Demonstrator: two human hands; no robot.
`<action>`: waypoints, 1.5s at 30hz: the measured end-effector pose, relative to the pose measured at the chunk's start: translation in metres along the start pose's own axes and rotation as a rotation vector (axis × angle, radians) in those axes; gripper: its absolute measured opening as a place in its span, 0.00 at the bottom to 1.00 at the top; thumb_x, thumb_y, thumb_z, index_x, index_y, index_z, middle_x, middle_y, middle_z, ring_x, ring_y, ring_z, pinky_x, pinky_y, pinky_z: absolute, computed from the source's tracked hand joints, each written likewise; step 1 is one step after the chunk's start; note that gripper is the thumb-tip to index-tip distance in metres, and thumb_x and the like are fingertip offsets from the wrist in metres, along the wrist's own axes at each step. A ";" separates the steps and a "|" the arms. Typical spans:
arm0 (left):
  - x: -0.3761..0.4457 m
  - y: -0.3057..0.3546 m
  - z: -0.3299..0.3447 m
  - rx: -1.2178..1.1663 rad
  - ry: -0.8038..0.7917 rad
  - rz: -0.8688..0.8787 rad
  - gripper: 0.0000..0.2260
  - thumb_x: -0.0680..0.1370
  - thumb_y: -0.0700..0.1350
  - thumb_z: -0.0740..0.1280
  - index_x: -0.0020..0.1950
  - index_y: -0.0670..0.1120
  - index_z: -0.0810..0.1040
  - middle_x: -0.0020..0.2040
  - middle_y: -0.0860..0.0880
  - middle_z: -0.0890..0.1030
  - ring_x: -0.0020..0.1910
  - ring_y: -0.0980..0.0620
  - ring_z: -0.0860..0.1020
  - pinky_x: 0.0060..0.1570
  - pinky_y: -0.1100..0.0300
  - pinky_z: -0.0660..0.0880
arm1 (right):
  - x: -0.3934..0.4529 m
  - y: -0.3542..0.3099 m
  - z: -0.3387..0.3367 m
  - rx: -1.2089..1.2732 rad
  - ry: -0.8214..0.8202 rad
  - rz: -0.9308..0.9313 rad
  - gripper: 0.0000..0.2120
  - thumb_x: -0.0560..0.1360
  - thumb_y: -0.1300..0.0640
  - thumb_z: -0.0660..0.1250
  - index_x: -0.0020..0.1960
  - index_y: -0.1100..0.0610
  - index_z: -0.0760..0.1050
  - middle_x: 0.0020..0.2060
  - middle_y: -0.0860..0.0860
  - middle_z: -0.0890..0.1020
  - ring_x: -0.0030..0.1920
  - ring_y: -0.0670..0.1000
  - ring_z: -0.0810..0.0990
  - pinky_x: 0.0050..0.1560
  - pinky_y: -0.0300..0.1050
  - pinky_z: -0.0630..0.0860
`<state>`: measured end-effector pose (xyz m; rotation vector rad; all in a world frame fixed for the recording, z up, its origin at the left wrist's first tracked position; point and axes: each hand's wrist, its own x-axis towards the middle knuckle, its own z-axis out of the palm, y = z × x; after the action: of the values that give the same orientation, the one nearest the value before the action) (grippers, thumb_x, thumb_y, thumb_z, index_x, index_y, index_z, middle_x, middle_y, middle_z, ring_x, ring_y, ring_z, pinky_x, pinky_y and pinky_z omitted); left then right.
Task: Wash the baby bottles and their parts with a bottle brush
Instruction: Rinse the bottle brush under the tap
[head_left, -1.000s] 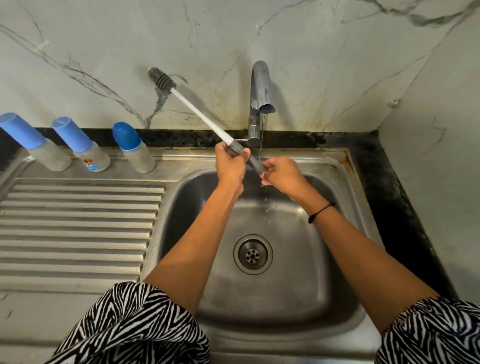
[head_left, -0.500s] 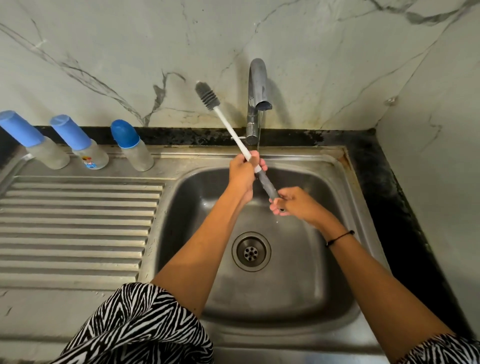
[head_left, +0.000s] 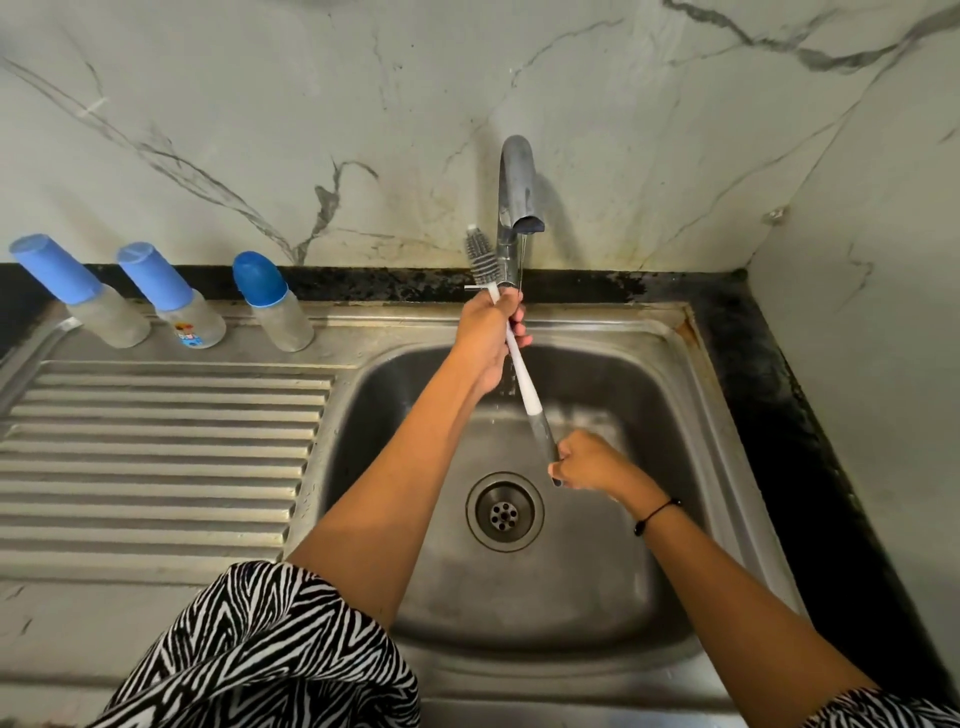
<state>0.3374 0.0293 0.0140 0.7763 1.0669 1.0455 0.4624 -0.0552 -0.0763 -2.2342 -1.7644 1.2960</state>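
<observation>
Two hands: both on bottle brush (head_left: 521, 376)
left hand (head_left: 485, 338): fingers grip white shaft near bristles
right hand (head_left: 584, 462): fingers grip grey handle end
bottles (head_left: 156, 296): three, sink's (head_left: 727, 415) back left edge

Soft even light; wide-angle bowing at edges; slight motion blur in basin

A home kitchen's washing-up corner: a stainless-steel sink (head_left: 613, 613) with a round drain (head_left: 504, 512) and a ribbed draining board (head_left: 156, 467) sits in a dark, stained surface (head_left: 810, 447) beneath a chrome tap (head_left: 515, 197), where two walls of grey-veined marble (head_left: 260, 104) meet. Three baby bottles (head_left: 197, 327) with blue caps stand along the back ledge of the draining board, and a thin stream of water falls from the tap into the basin.
</observation>
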 end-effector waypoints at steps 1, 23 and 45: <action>-0.002 -0.001 0.000 0.009 -0.004 0.003 0.10 0.83 0.39 0.57 0.42 0.44 0.71 0.32 0.48 0.69 0.30 0.54 0.67 0.34 0.60 0.69 | -0.001 -0.001 0.001 -0.011 0.010 0.002 0.10 0.74 0.61 0.66 0.34 0.59 0.74 0.35 0.55 0.81 0.33 0.49 0.77 0.33 0.36 0.71; -0.014 -0.020 0.005 -0.019 -0.068 0.058 0.08 0.81 0.36 0.59 0.46 0.41 0.76 0.38 0.47 0.76 0.37 0.54 0.75 0.45 0.62 0.74 | 0.004 -0.026 -0.005 0.019 0.203 -0.077 0.06 0.74 0.59 0.67 0.48 0.62 0.77 0.44 0.56 0.80 0.47 0.55 0.80 0.51 0.49 0.78; 0.015 -0.005 -0.018 0.101 0.168 0.035 0.04 0.81 0.37 0.60 0.47 0.40 0.73 0.39 0.44 0.79 0.35 0.51 0.77 0.35 0.61 0.76 | 0.014 -0.086 -0.063 0.397 0.435 -0.402 0.04 0.75 0.59 0.67 0.47 0.60 0.79 0.39 0.57 0.83 0.39 0.55 0.82 0.45 0.53 0.80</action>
<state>0.3237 0.0420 -0.0008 0.8010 1.2618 1.1078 0.4311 0.0159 -0.0019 -1.6740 -1.5236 0.8935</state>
